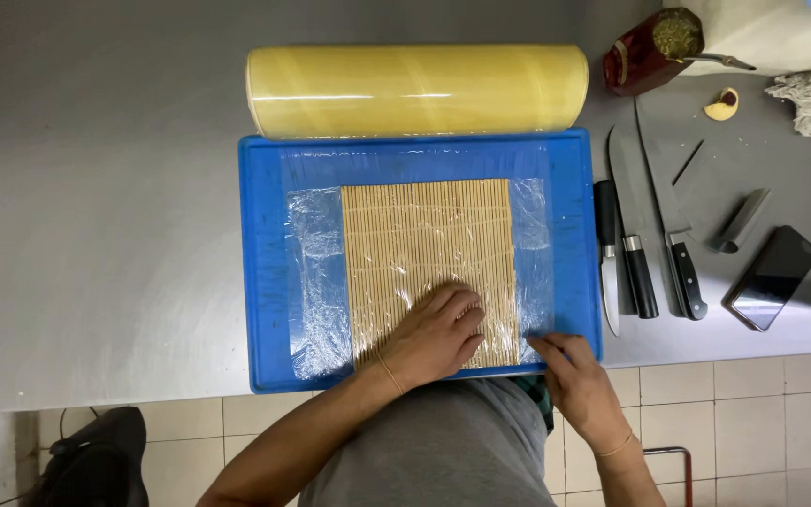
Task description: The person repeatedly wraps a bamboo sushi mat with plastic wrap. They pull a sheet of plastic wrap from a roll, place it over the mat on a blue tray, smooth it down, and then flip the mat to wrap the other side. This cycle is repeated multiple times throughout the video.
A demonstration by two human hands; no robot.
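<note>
A bamboo rolling mat [429, 263], pale and slatted, lies wrapped in clear cling film [316, 272] on a blue cutting board [265, 282] at centre frame (film crinkled at both sides). The left hand [436, 333] presses flat, fingers spread open. The right hand [582, 385] pinches the film's lower right edge.

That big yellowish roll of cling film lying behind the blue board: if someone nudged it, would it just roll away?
Probably, yes. The roll of cling film is a smooth cylinder lying on its side on the bare steel table, so a push away from the person would likely set it rolling. Toward the person, the blue board looks close enough to stop it. It looks thick and fully wound, so likely rather heavy.
</note>
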